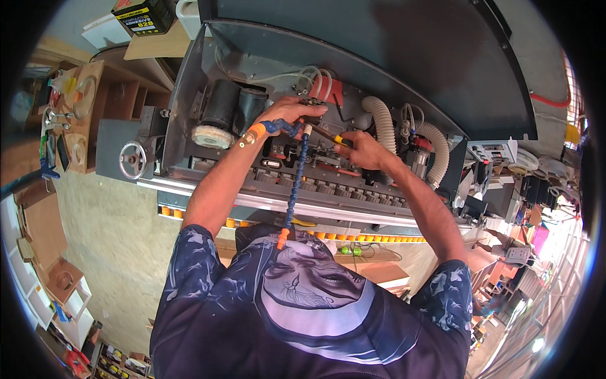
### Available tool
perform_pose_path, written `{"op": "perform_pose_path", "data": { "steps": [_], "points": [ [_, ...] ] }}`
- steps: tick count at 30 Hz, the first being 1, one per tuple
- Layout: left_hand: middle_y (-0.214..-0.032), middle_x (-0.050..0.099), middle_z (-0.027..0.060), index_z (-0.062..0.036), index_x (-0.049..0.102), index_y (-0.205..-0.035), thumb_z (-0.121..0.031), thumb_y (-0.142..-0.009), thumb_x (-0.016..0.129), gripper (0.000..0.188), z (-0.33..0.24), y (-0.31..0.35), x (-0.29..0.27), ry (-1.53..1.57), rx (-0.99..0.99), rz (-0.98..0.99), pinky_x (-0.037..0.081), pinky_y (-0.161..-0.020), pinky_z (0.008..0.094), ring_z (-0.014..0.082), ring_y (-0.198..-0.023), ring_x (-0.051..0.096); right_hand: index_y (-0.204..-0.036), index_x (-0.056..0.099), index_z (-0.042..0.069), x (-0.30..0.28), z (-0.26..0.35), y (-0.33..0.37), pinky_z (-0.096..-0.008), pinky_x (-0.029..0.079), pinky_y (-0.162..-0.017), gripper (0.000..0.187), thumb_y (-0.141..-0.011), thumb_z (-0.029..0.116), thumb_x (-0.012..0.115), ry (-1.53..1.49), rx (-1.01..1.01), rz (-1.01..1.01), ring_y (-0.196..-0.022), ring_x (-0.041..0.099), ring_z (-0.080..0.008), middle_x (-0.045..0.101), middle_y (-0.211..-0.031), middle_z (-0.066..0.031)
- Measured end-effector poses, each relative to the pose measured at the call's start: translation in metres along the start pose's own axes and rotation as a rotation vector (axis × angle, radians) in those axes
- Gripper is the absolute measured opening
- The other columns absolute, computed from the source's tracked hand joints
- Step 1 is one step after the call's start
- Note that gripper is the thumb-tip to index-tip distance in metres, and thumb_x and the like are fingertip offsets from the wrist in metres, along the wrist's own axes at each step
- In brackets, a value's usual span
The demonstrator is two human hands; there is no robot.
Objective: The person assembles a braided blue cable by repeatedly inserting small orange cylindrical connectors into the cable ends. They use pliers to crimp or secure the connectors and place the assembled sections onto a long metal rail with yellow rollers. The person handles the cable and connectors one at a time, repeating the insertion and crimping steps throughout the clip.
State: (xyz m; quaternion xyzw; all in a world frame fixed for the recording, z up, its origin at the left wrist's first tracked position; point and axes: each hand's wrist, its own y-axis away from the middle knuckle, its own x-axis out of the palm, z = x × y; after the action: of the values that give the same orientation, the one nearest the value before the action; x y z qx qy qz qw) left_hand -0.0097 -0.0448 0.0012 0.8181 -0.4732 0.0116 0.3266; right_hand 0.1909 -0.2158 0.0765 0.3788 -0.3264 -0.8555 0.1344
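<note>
My left hand (287, 112) reaches into the opened machine, its fingers closed around a small dark metal part (314, 108) near some clear tubes. In my right hand (366, 151) is a screwdriver (343, 141) with a yellow and black handle, its shaft pointing left toward that part. The screwdriver's tip is hard to make out. A blue segmented hose (297, 180) hangs between my arms and ends in an orange nozzle (283, 237) by my shirt. Another orange nozzle (254, 133) lies across my left wrist.
The machine's dark lid (391, 50) stands raised behind. Inside are a dark motor (221, 107), a white buffing wheel (211, 137), ribbed grey ducts (379, 120) and a row of black rollers (341, 189). A handwheel (132, 159) is at left. Another person (511, 249) is at far right.
</note>
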Motion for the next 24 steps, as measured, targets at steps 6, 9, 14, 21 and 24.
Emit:
{"op": "perform_pose_path", "data": {
  "steps": [6,9,14,21,24],
  "points": [
    [-0.071,0.065,0.0041,-0.0015,0.073,-0.097,-0.046,-0.085,0.09,0.049,-0.006,0.014,0.007,0.0,-0.064,-0.028,0.053,-0.046,0.028,0.0129,-0.059,0.068,-0.117,0.071,-0.007,0.005,0.01,0.009,-0.0532,0.053,-0.082,0.043,-0.102,0.034,0.068,-0.009,0.044,0.038,-0.089,0.074,-0.0448,0.073,-0.084,-0.0298],
    [-0.077,0.067,0.0042,-0.0016,0.07,-0.1,-0.045,-0.085,0.091,0.05,-0.002,0.008,0.006,-0.15,-0.027,0.011,0.053,-0.046,0.029,0.0128,-0.058,0.066,-0.115,0.07,-0.006,0.008,0.01,0.005,-0.0433,0.055,-0.066,0.041,-0.104,0.033,0.068,0.096,0.014,0.034,-0.067,0.07,-0.0264,0.071,-0.076,-0.0171],
    [-0.074,0.066,0.0022,-0.0034,0.074,-0.099,-0.045,-0.08,0.093,0.049,0.007,-0.015,-0.002,-0.32,0.026,-0.05,0.05,-0.049,0.0289,0.0122,-0.058,0.064,-0.113,0.072,-0.007,-0.008,0.047,-0.002,-0.0465,0.059,-0.073,0.044,-0.101,0.036,0.066,0.158,0.119,0.085,-0.075,0.076,-0.0335,0.074,-0.083,-0.0226],
    [-0.082,0.067,0.0046,-0.0028,0.071,-0.108,-0.05,-0.083,0.09,0.056,-0.014,-0.006,-0.01,-0.178,-0.122,0.02,0.059,-0.056,0.0299,0.0166,-0.071,0.072,-0.114,0.073,-0.004,-0.031,0.05,-0.005,-0.0431,0.059,-0.072,0.046,-0.1,0.039,0.068,0.145,0.151,0.15,-0.072,0.076,-0.0289,0.075,-0.08,-0.016],
    [-0.093,0.072,0.0128,-0.0013,0.067,-0.118,-0.056,-0.089,0.083,0.063,-0.017,0.0,-0.013,0.023,-0.217,0.107,0.065,-0.066,0.0292,0.0254,-0.084,0.079,-0.116,0.074,-0.001,-0.019,0.01,-0.001,-0.0424,0.057,-0.075,0.047,-0.1,0.042,0.07,0.17,-0.01,0.005,-0.077,0.075,-0.0261,0.076,-0.081,-0.0132]
  ]
}}
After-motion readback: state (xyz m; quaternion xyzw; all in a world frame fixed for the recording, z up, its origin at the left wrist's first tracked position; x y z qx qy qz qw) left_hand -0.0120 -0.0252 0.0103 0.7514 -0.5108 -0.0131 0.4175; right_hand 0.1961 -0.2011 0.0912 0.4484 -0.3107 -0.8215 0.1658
